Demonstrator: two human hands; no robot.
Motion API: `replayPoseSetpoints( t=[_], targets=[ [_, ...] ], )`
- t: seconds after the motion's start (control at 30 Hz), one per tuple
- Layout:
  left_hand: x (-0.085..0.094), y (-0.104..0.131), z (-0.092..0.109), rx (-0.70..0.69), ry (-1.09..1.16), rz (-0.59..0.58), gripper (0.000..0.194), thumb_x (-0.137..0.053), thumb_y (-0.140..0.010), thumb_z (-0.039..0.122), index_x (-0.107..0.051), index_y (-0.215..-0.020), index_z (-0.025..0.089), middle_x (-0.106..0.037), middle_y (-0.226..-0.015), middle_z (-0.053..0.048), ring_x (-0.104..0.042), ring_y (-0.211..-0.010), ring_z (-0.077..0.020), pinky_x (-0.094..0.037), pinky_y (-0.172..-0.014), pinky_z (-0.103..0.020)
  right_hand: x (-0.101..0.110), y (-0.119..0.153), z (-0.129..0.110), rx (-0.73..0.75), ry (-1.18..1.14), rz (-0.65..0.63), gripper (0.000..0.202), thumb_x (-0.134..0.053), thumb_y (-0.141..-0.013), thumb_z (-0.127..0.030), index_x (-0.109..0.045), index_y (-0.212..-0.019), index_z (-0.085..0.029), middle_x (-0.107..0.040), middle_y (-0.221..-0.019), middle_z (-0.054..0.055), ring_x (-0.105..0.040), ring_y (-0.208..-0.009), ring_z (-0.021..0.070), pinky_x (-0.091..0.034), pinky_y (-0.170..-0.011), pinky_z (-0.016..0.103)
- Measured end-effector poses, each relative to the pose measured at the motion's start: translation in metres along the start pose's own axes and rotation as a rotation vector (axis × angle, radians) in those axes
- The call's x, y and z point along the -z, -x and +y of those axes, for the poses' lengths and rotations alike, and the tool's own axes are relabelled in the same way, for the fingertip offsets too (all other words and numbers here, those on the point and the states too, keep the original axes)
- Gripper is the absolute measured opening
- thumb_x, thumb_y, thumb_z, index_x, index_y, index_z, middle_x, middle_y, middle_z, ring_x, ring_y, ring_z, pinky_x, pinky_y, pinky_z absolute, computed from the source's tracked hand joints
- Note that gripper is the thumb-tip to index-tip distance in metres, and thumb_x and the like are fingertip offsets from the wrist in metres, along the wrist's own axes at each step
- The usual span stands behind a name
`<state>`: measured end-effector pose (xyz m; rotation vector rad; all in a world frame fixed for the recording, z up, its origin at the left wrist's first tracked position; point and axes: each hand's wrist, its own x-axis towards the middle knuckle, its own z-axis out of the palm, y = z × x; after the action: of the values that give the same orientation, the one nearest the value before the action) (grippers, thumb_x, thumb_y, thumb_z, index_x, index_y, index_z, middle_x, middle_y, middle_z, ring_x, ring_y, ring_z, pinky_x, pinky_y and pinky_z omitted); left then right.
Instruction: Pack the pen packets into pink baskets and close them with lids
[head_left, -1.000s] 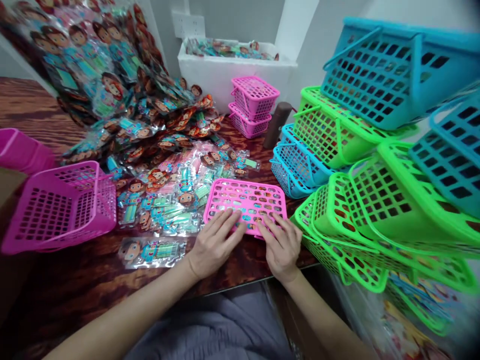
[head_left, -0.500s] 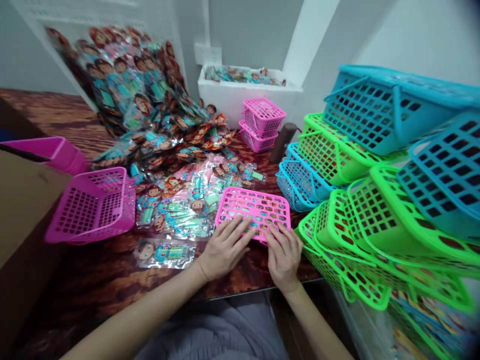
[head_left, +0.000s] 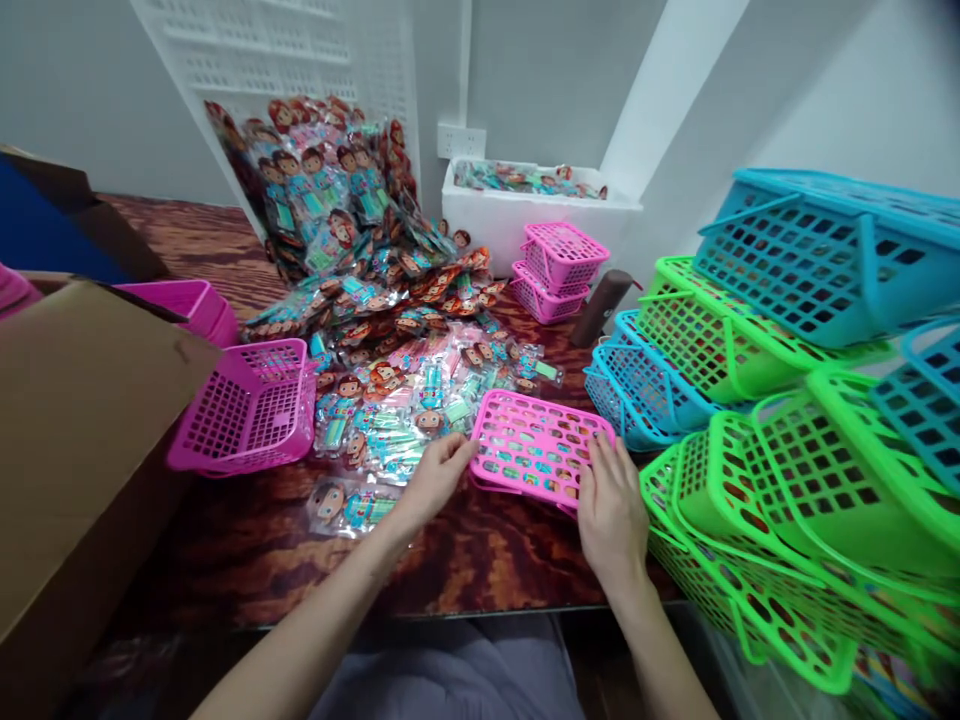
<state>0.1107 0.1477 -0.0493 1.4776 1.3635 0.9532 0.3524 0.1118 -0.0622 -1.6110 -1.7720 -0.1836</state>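
A pink lidded basket lies on the table in front of me, with colourful packets visible through the holes of its lid. My left hand is closed at the basket's left front corner, thumb and fingers against the rim. On the opposite side, my right hand grips the right edge, its fingers reaching over the lid. Just left of the basket spreads a heap of clear doll-shaped packets. One single packet lies nearer to me, partly behind my left forearm.
To the left stand an open pink basket and a cardboard box. Stacked green baskets and blue baskets crowd the right. Behind are small pink baskets, a brown cylinder and a white foam box.
My hands have moved from the top of the lid out to the basket's left and right sides. The view has shifted left, bringing more of the cardboard box into sight.
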Motion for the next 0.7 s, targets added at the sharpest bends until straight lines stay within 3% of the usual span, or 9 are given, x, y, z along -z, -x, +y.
replayPoseSetpoints(
  t=[0.17,0.33,0.4,0.47,0.57,0.63,0.7],
  targets=[
    [-0.003,0.005,0.0,-0.06,-0.161,0.056,0.037,-0.037,-0.096,0.046,-0.037,-0.067,0.022,-0.043,-0.059,0.005,-0.044,-0.057,-0.0131,-0.032,-0.057,-0.024,-0.002,0.003,0.002,0.024,0.004,0.053,0.047,-0.039,-0.1,-0.019,-0.048,-0.146,-0.018,-0.055,-0.145,0.013,-0.039,-0.143,0.0306,-0.041,-0.112,0.057],
    [0.006,-0.007,0.008,-0.079,-0.367,0.045,0.031,-0.039,-0.095,0.036,-0.046,-0.068,0.022,-0.048,-0.057,0.003,-0.051,-0.057,-0.0161,-0.035,-0.058,-0.026,-0.002,0.0,0.0,0.03,0.02,0.016,0.046,-0.039,-0.1,-0.02,-0.05,-0.144,-0.014,-0.056,-0.143,0.016,-0.037,-0.143,0.0312,-0.04,-0.111,0.059],
    [0.007,-0.021,0.017,-0.099,-0.456,0.093,0.022,-0.043,-0.094,0.034,-0.055,-0.081,0.021,-0.059,-0.069,-0.001,-0.057,-0.068,-0.0203,-0.04,-0.065,-0.029,0.001,0.0,-0.003,0.045,0.037,0.012,0.043,-0.04,-0.099,-0.02,-0.053,-0.14,-0.011,-0.056,-0.142,0.017,-0.038,-0.142,0.0314,-0.041,-0.11,0.057],
    [0.004,-0.038,0.028,-0.167,-0.521,0.127,0.025,-0.044,-0.095,0.035,-0.058,-0.104,0.018,-0.065,-0.097,-0.01,-0.06,-0.091,-0.0254,-0.045,-0.079,-0.036,0.007,0.0,-0.008,0.067,0.063,0.004,0.04,-0.042,-0.099,-0.021,-0.057,-0.134,-0.01,-0.058,-0.139,0.019,-0.041,-0.139,0.0319,-0.042,-0.109,0.056],
    [-0.005,-0.062,0.042,-0.366,-0.619,-0.005,0.032,-0.045,-0.097,0.037,-0.058,-0.12,0.018,-0.062,-0.119,-0.013,-0.056,-0.111,-0.0255,-0.041,-0.097,-0.04,0.02,-0.004,-0.016,0.09,0.12,-0.055,0.033,-0.048,-0.097,-0.026,-0.064,-0.122,-0.012,-0.064,-0.129,0.018,-0.049,-0.129,0.0332,-0.043,-0.106,0.056],
    [-0.011,-0.074,0.047,-0.471,-0.686,-0.139,0.029,-0.045,-0.099,0.038,-0.063,-0.113,0.02,-0.065,-0.11,-0.009,-0.058,-0.106,-0.0237,-0.041,-0.098,-0.038,0.026,-0.011,-0.019,0.085,0.151,-0.119,0.029,-0.051,-0.097,-0.031,-0.067,-0.113,-0.014,-0.066,-0.121,0.018,-0.055,-0.12,0.0332,-0.043,-0.105,0.056],
    [-0.012,-0.083,0.048,-0.5,-0.738,-0.216,0.029,-0.043,-0.1,0.036,-0.067,-0.105,0.02,-0.067,-0.099,-0.007,-0.06,-0.098,-0.0227,-0.043,-0.093,-0.035,0.026,-0.021,-0.019,0.061,0.16,-0.17,0.035,-0.049,-0.097,-0.038,-0.065,-0.116,-0.013,-0.063,-0.127,0.02,-0.056,-0.121,0.0335,-0.044,-0.104,0.054]
  ],
)
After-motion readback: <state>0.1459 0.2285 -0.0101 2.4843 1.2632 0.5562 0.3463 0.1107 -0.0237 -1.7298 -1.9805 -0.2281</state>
